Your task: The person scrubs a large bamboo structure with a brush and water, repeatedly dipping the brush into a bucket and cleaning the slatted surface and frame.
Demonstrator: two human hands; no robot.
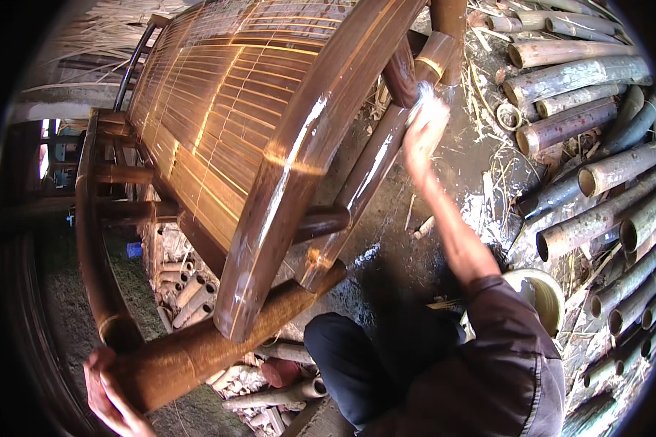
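Observation:
A large piece of brown bamboo furniture, with a slatted panel [219, 109] in a frame of thick glossy poles, fills the upper left and middle. My right hand [426, 131] reaches out to a lower bamboo rail [372, 164], near its far joint. It presses a whitish wad [424, 95] against the rail; glare and the fingers hide whether this is cloth or sponge. At the lower left, my left hand [109, 397] is curled round the near end of a thick crosswise bamboo pole [197, 357]. The frame's poles look wet and shiny.
Cut bamboo poles [583, 80] lie piled along the right side. A pale bucket [543, 295] stands beside my right arm. Wet ground [393, 240] with scraps lies below the frame. More bamboo offcuts [189, 295] lie under the furniture and near my knee.

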